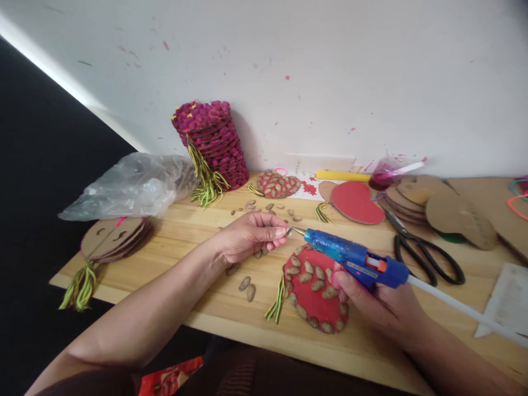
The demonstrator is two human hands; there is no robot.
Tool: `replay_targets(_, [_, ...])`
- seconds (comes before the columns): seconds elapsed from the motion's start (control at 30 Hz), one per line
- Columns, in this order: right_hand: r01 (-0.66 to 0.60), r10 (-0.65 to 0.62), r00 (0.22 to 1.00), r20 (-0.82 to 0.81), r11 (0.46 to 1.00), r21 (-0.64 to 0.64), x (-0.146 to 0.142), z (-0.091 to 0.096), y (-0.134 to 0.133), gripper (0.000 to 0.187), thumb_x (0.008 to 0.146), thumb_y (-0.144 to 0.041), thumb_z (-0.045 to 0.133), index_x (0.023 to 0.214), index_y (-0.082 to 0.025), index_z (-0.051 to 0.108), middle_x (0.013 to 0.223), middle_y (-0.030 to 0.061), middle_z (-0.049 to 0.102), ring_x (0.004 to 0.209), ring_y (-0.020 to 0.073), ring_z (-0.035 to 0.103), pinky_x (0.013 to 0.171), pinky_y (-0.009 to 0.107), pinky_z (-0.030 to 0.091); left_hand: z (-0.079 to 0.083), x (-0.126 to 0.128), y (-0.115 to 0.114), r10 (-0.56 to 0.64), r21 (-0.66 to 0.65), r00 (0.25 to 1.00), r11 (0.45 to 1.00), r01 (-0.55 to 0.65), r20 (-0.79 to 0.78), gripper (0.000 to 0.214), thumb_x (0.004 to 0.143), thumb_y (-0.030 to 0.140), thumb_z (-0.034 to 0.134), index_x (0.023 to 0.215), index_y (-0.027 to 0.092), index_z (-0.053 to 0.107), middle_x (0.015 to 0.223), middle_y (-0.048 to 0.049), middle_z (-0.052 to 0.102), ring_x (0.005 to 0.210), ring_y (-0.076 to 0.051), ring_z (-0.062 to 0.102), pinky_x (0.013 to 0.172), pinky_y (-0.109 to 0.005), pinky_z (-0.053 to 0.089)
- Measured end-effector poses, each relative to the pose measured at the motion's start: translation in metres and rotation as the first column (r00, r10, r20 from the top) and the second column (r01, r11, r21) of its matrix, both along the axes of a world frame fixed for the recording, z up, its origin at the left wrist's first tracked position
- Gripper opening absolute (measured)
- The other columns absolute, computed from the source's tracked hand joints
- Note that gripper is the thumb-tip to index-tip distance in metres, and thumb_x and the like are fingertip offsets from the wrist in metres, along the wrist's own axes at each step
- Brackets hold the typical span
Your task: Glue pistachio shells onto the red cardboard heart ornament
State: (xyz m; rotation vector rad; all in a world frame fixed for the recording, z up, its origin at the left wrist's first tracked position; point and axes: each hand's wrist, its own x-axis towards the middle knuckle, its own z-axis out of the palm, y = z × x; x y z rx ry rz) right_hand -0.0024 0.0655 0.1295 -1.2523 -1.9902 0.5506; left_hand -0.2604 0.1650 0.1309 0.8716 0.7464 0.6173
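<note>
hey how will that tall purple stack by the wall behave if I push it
The purple stack may tip, standing taller than it is wide. It might shift unevenly, since it looks layered. The yellow-green tassels are probably floppy, being loose strands.

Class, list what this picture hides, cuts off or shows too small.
Head view: part of the near red shape, hidden by right hand and glue gun.
Head view: far end of the glue stick, cut off by the right edge.
Head view: full shape of the pinched piece, partly covered by the left hand.
Head view: label wording, too small to read.
</note>
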Motion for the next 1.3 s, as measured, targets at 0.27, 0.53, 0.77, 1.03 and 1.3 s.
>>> replay_targets(0.27, [-0.006, 0.006, 1.000, -0.014, 1.000, 0.004, 0.001, -0.001, -0.001, 0.012, 0.091, -0.019, 0.059, 0.100, -0.026, 0.063, 0.078, -0.0020, 0.072, 0.060, 0.0149, 0.068, 0.060, 0.027, 0.054, -0.001, -0.001, 0.000, 0.016, 0.007, 1.000, 1.000, -0.016, 0.000, 0.032, 0.064, 0.029, 0.091, 0.082, 0.011, 0.072, 0.069, -0.0020, 0.068, 0.060, -0.007, 0.058, 0.056, -0.018, 0.042])
replay_targets(0.53, [0.002, -0.002, 1.000, 0.018, 0.999, -0.044, 0.001, -0.002, 0.001, 0.017, 0.093, -0.024, 0.058, 0.109, -0.025, 0.063, 0.071, -0.0012, 0.071, 0.060, 0.0173, 0.068, 0.059, 0.029, 0.054, 0.001, -0.001, 0.001, 0.025, 0.013, 1.000, 1.000, -0.025, 0.017, 0.028, 0.065, 0.026, 0.091, 0.081, 0.012, 0.072, 0.070, -0.0025, 0.069, 0.059, -0.007, 0.059, 0.056, -0.018, 0.043])
replay_targets(0.77, [0.003, -0.003, 1.000, 0.008, 0.999, -0.038, 0.000, 0.002, -0.001, 0.008, 0.092, -0.023, 0.059, 0.099, -0.025, 0.061, 0.070, -0.0013, 0.069, 0.058, 0.0169, 0.066, 0.056, 0.030, 0.053, 0.001, 0.000, 0.001, 0.057, 0.027, 0.998, 0.998, -0.058, 0.039, 0.030, 0.065, 0.027, 0.091, 0.082, 0.011, 0.072, 0.068, -0.0015, 0.067, 0.058, -0.006, 0.056, 0.058, -0.017, 0.043])
replay_targets(1.03, [-0.053, 0.054, 0.999, 0.005, 0.997, -0.061, -0.003, 0.010, -0.002, 0.007, 0.092, -0.023, 0.058, 0.098, -0.026, 0.060, 0.068, -0.0025, 0.064, 0.058, 0.0154, 0.062, 0.056, 0.028, 0.051, 0.001, 0.002, -0.001, 0.049, 0.010, 0.997, 0.999, -0.049, 0.059, 0.029, 0.064, 0.027, 0.091, 0.081, 0.012, 0.072, 0.068, -0.0009, 0.065, 0.057, -0.006, 0.055, 0.057, -0.017, 0.042])
replay_targets(1.3, [-0.063, 0.063, 0.998, -0.004, 0.998, -0.023, -0.004, 0.006, 0.000, 0.007, 0.091, -0.024, 0.058, 0.098, -0.024, 0.060, 0.069, -0.0022, 0.065, 0.058, 0.0150, 0.062, 0.057, 0.027, 0.052, 0.002, 0.002, -0.001, 0.034, 0.017, 0.997, 0.999, -0.035, 0.075, 0.027, 0.066, 0.026, 0.090, 0.080, 0.012, 0.072, 0.067, -0.0008, 0.064, 0.057, -0.006, 0.054, 0.056, -0.017, 0.043])
